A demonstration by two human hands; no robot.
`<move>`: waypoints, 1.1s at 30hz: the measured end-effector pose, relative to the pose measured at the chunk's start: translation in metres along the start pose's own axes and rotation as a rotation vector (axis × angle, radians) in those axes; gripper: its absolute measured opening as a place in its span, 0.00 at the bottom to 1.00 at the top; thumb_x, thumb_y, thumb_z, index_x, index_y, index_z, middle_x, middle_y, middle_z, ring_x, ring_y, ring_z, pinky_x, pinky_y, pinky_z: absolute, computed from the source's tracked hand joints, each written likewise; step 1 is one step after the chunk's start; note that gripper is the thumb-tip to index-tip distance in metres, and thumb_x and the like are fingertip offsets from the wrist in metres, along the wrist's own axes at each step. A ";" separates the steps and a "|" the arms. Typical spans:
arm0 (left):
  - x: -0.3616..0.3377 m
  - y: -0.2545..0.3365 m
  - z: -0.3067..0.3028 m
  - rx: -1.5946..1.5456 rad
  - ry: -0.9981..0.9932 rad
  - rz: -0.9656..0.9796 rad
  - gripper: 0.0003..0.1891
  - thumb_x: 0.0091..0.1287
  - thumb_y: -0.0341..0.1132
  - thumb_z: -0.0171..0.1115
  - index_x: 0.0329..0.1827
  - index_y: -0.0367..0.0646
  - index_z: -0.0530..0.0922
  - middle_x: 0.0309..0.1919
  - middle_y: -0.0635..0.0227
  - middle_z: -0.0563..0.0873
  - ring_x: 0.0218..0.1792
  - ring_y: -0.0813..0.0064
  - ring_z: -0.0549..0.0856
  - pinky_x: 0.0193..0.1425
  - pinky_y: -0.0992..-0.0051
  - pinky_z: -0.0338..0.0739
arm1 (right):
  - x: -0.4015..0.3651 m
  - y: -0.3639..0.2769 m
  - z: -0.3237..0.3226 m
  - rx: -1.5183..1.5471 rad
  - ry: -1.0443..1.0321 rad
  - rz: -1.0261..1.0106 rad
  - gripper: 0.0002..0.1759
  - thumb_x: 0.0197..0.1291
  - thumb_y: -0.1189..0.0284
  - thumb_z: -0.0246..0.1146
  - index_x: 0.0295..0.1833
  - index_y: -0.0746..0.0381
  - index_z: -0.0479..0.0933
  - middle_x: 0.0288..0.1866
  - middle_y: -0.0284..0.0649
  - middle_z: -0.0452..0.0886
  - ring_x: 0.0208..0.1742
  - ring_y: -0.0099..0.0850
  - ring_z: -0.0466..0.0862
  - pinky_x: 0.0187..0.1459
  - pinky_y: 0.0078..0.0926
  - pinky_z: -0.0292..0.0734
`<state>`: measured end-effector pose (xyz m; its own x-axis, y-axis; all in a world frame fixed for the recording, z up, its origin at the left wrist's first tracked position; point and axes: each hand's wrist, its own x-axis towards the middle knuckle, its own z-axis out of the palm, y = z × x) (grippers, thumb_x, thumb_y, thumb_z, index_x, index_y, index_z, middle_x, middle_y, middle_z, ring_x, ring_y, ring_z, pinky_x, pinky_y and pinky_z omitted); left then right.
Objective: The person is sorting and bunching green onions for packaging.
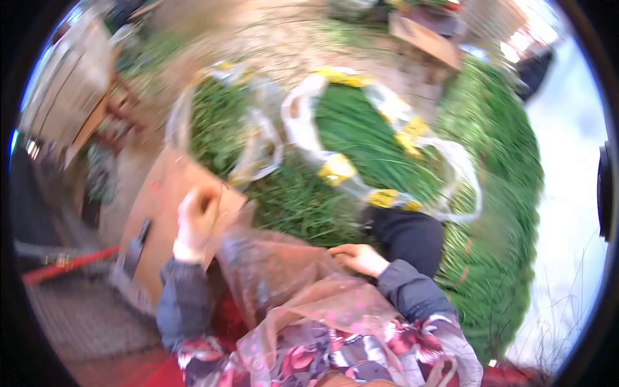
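My left hand (196,216) is over a brown board (169,200) at the left, its fingers curled with thumb and forefinger in a ring. Blur hides whether anything is in them. On the board, left of that hand, lies a dark-handled tool (138,244), perhaps a knife. My right hand (361,259) rests at the edge of a translucent pinkish apron (284,258) over my lap, fingers bent and partly hidden. Just beyond my knees lie loose green stalks (300,200). A white-and-yellow plastic bag (338,169) stands open, filled with long green leaves (361,132).
Another open plastic bag (261,145) with greens sits to its left. A large heap of long green leaves (500,213) rises along the right. Cardboard boxes (68,84) stand at the left, and another box (425,42) is at the back. A red strap (71,264) crosses the left side.
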<state>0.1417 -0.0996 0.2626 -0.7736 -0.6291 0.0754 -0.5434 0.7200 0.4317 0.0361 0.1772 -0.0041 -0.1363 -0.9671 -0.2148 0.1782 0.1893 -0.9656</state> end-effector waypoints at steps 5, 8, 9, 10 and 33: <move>-0.023 0.149 0.173 -0.176 -0.462 0.419 0.25 0.57 0.31 0.69 0.60 0.43 0.77 0.34 0.60 0.84 0.31 0.64 0.84 0.35 0.68 0.78 | -0.174 -0.109 -0.221 -0.219 0.413 -0.038 0.16 0.59 0.74 0.60 0.53 0.60 0.81 0.48 0.41 0.86 0.50 0.26 0.84 0.55 0.26 0.77; -0.020 0.197 0.185 -0.203 -0.300 0.529 0.25 0.56 0.33 0.70 0.59 0.43 0.78 0.41 0.58 0.84 0.39 0.55 0.84 0.43 0.64 0.79 | -0.221 -0.130 -0.302 -0.527 0.700 0.199 0.15 0.57 0.77 0.56 0.47 0.60 0.84 0.43 0.41 0.87 0.50 0.31 0.85 0.54 0.26 0.77; -0.011 0.209 0.192 -0.244 -0.126 0.624 0.24 0.56 0.32 0.69 0.58 0.43 0.78 0.42 0.58 0.85 0.40 0.55 0.84 0.46 0.63 0.79 | -0.220 -0.119 -0.350 -0.594 0.842 0.365 0.16 0.56 0.78 0.55 0.46 0.59 0.84 0.42 0.42 0.87 0.50 0.34 0.85 0.54 0.28 0.77; -0.017 0.234 0.197 -0.325 -0.170 0.551 0.22 0.55 0.28 0.69 0.55 0.42 0.79 0.44 0.57 0.85 0.46 0.55 0.84 0.51 0.65 0.78 | -0.244 -0.129 -0.373 -0.757 0.868 0.533 0.17 0.55 0.78 0.54 0.47 0.60 0.84 0.45 0.44 0.86 0.50 0.36 0.85 0.56 0.31 0.76; -0.032 0.263 0.382 -0.849 -0.751 0.348 0.18 0.64 0.28 0.64 0.58 0.37 0.78 0.51 0.56 0.84 0.52 0.65 0.84 0.57 0.71 0.76 | -0.163 -0.054 -0.537 -1.163 0.839 0.462 0.22 0.64 0.66 0.57 0.62 0.60 0.73 0.54 0.45 0.82 0.54 0.38 0.81 0.54 0.27 0.77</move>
<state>-0.1007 0.2220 0.0304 -0.9884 0.0960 -0.1177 -0.0948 0.2156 0.9719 -0.4748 0.4162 0.0040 -0.8594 -0.4874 -0.1545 -0.4351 0.8558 -0.2797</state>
